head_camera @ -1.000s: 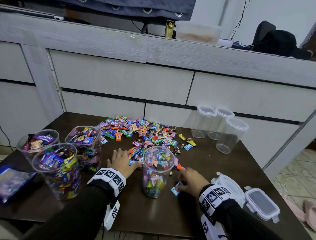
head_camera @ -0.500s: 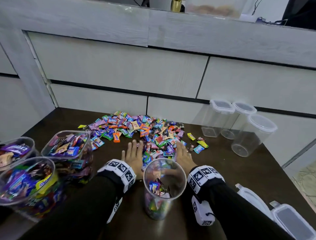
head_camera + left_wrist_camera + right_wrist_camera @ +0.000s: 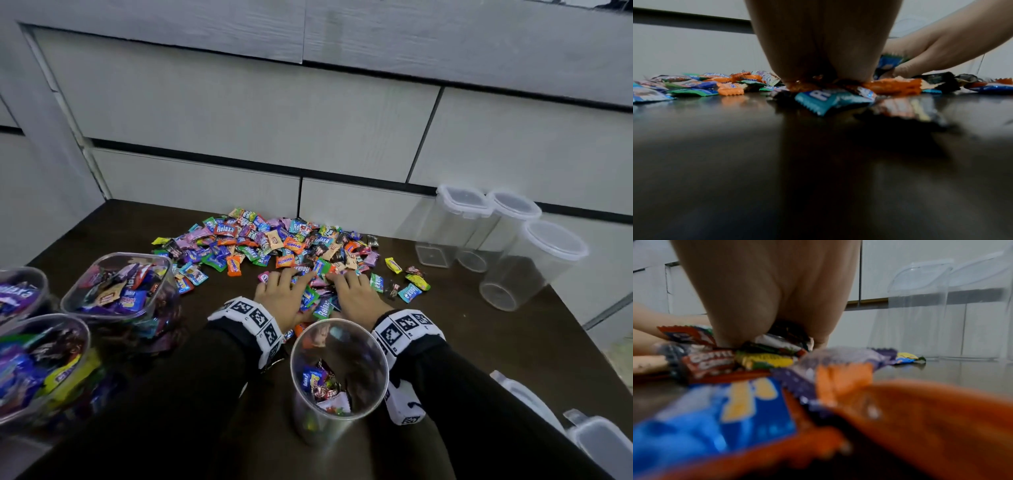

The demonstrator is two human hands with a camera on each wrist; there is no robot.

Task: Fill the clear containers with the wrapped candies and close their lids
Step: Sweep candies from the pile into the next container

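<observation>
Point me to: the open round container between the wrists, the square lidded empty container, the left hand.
Open round container [image 3: 339, 371], head view, near rim and wall.
Square lidded container [image 3: 445, 236], head view, clear side wall.
Left hand [image 3: 279, 296], head view, back of hand.

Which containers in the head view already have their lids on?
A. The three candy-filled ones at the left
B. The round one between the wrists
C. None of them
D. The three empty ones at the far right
D: the three empty containers at the far right carry white lids, while the filled ones and the round container between the wrists stand open-topped.
</observation>
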